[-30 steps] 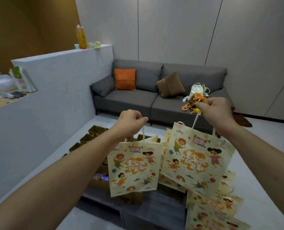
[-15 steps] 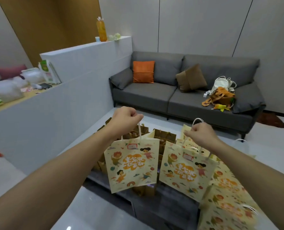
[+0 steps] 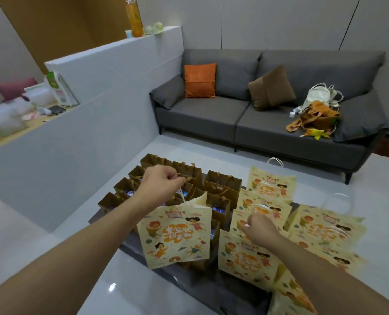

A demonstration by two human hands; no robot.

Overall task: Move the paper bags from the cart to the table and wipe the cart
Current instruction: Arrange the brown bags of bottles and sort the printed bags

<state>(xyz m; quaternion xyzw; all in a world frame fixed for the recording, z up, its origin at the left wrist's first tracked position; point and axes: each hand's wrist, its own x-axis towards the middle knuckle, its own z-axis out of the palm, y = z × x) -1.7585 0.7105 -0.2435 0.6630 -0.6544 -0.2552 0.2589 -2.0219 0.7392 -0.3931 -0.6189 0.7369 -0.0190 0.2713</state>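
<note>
The left hand [image 3: 160, 181] is raised over the dark table [image 3: 225, 289] with all fingers curled tightly into a fist. The white cord handle of one printed paper bag [image 3: 176, 235] passes up into that fist, so the bag hangs free below the hand, tilted slightly, its lower edge above the table's near-left part. No gap shows between the fingers; the thumb lies across the front of the curled fingers.

The right hand [image 3: 260, 229] is lower and nearer the table. Its fingers are curled inward and pinch a white cord handle at the knuckle line (only a short loop of cord is visible beside the thumb). The bag on that cord, the second printed bag [image 3: 245, 258], lies against the table surface among the others, tilted toward the camera. Whether its base is fully set down cannot be told, since the forearm covers part of it.

Further printed bags [image 3: 273, 185] lie flat and overlapping on the right half of the table, cartoon figures and orange lettering facing up. On the left half stands a group of brown bags [image 3: 223, 185], upright and open at the top, packed just beside one another.

Behind the table stands a grey sofa [image 3: 211, 114] carrying an orange cushion [image 3: 199, 80] and a brown cushion [image 3: 271, 87].
</note>
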